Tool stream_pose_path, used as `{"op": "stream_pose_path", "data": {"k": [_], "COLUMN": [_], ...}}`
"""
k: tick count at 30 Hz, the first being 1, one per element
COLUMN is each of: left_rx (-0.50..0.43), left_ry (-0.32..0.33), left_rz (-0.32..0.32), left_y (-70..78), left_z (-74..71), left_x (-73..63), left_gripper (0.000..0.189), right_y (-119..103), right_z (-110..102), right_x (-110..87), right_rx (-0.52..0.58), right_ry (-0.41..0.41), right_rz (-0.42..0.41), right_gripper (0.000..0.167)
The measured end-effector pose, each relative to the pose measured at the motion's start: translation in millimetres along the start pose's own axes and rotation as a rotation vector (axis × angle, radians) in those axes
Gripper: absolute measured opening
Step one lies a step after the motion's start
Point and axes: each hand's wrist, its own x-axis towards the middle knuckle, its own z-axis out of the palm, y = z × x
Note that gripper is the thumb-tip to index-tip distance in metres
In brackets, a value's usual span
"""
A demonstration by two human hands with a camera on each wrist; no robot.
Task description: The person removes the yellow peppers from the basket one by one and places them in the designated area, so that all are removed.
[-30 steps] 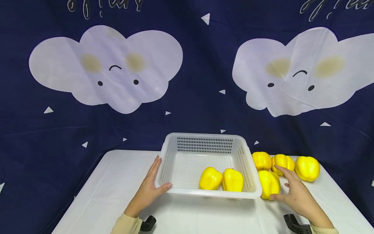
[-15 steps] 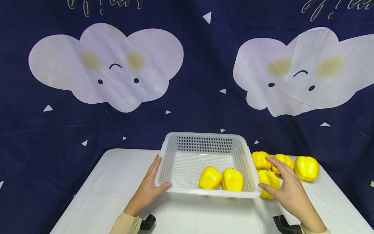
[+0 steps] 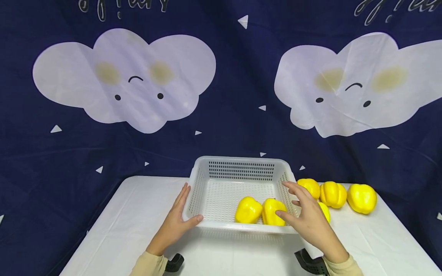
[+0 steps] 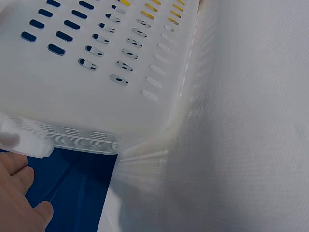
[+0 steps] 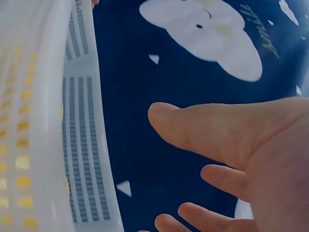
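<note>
A white perforated plastic basket holds two yellow bell peppers, one left of the other. My left hand rests at the basket's left side, fingers straight along the wall and thumb at the front corner. In the left wrist view, its fingertips show just beside the rim. Over the basket's right edge is my right hand, empty, thumb and fingers spread; it overlaps the right-hand pepper in the head view. In the right wrist view nothing lies between its thumb and fingers.
Several more yellow bell peppers lie right of the basket: one at the back, one beside it, one farther right, and one partly hidden by my right hand. A white-covered table meets a dark blue cloud-print curtain.
My right hand has moved left from beside the loose peppers to over the basket's right edge. The left hand, the basket and the peppers have stayed in place.
</note>
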Motion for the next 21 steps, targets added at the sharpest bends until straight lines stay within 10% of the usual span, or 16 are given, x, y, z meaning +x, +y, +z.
{"op": "stream_pose_path", "data": {"k": [21], "left_rx": [0.007], "left_ry": [0.014], "left_rz": [0.001], "left_y": [0.6], "left_z": [0.9], "left_x": [-0.4], "left_gripper": [0.100], "right_y": [-20.7], "right_z": [48.8], "right_x": [35.4], "right_rx": [0.000], "right_ry": [-0.266], "right_rz": [0.063], "right_gripper": [0.076]}}
